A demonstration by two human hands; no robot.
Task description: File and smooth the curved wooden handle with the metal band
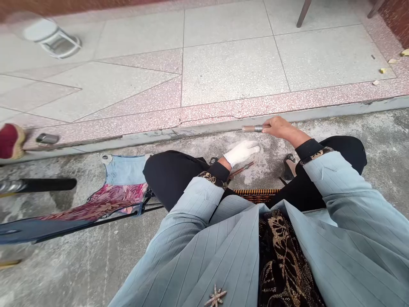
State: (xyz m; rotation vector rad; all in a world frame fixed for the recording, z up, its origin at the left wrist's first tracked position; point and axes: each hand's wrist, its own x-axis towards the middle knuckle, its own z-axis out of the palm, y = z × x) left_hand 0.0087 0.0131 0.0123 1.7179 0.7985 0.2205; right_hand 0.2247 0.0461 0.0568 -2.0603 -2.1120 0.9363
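My right hand (pixel 278 127) is bare and closed round the end of a short brownish rod with a metal band (pixel 254 128), held just above the concrete beside the step's edge. My left hand (pixel 242 152) wears a white glove and lies low between my knees, fingers extended over a pale dusty patch of concrete (pixel 255 164). A thin reddish stick (pixel 242 170) rests on the ground just under the gloved hand. I am seated, with black trousers and a pale blue pinstriped jacket filling the lower view.
A folding stool with patterned fabric (pixel 105 200) lies at the left. A tiled step (pixel 223 76) runs across ahead. A small metal cylinder (pixel 47 138) and a red item (pixel 9 140) sit at far left, a white plastic stool (pixel 53 38) beyond.
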